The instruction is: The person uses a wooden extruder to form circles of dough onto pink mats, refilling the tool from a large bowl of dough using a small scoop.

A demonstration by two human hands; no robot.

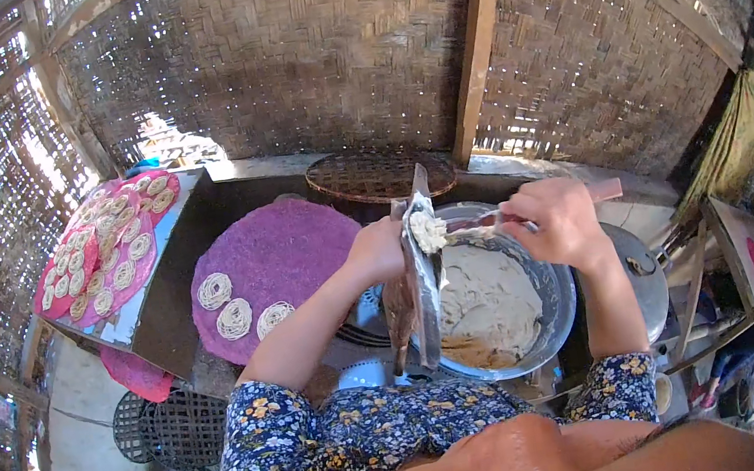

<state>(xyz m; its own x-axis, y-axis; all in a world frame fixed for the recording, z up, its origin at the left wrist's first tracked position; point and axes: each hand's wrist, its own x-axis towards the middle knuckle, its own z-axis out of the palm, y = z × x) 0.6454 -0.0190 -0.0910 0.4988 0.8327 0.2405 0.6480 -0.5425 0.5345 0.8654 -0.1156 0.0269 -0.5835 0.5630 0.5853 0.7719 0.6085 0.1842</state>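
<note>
Pale dough (486, 292) fills much of a wide metal basin (565, 302) in front of me. My left hand (382, 246) is closed around a wooden press-like tool (424, 302), held on its edge above the basin's left side. A lump of dough (429, 231) sits in the tool's opening. My right hand (552, 222) grips a flat utensil (475, 226), dough smeared along it, its far end near the lump. Left of the tool, a round purple mat (276, 251) bears several coiled noodle-like dough nests (235, 318).
Pink mats (129, 304) with many dough nests lie on a box-like stand at left. A flat woven tray (375, 176) rests by the bamboo wall. A lidded metal pot (638, 275) stands right of the basin. Openwork baskets (181, 425) sit low at left.
</note>
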